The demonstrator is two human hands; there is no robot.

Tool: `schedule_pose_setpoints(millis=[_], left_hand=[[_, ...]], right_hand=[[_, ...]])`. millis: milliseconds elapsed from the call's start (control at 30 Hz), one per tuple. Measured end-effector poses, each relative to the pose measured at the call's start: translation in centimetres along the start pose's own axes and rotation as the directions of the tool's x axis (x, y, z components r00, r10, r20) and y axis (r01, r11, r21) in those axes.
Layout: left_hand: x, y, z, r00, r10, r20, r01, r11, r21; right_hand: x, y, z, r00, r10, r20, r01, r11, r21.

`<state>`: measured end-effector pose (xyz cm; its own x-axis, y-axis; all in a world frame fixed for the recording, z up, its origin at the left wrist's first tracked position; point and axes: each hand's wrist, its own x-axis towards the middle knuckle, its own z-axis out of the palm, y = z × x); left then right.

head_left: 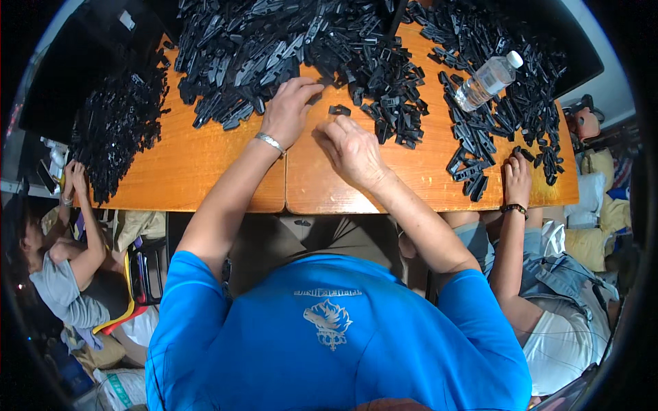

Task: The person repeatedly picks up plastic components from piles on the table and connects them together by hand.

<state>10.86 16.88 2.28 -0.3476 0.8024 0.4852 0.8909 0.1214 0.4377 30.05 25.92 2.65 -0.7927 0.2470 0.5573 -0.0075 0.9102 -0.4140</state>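
Note:
My left hand (288,108) reaches to the near edge of a large pile of black plastic parts (236,51). Its fingers are bent and pressed together, with a dark plastic part (314,98) partly showing under the fingertips. Close by on the right, my right hand (353,151) is low over the tabletop, its fingers curled in. What those fingers hold, if anything, is hidden. A single short black part (339,109) lies just beyond the right knuckles. Between the two hands, bare wood shows.
Another heap of black parts (113,130) covers the left of the wooden table (226,185). A clear plastic bottle (488,81) rests among parts at the right. One co-worker's hand (517,175) touches parts there; another person (68,267) sits at the left with hands raised.

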Motion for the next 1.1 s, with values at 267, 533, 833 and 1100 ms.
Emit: schedule_pose_setpoints(millis=[267,533,833,1100], left_hand=[[-4.3,0.7,-2.5,0.982,-0.032,-0.187,0.007,0.991,-0.133],[-5.1,1.1,-2.8,0.979,-0.077,-0.191,0.078,0.997,0.002],[-8.4,3.8,-3.6,0.995,0.025,-0.094,-0.030,0.998,-0.055],[-10.5,8.6,-2.3,0.999,0.032,-0.021,-0.035,0.990,-0.139]], right_hand=[[-0.1,-0.3,-0.3,0.999,-0.029,0.017,0.029,0.998,-0.047],[-0.6,-0.4,0.6,0.996,0.090,0.006,-0.090,0.996,-0.008],[-1.6,-0.6,-0.8,0.993,0.116,0.037,-0.117,0.993,0.002],[-1.9,-0.8,-0.6,0.993,0.099,0.063,-0.092,0.990,-0.106]])
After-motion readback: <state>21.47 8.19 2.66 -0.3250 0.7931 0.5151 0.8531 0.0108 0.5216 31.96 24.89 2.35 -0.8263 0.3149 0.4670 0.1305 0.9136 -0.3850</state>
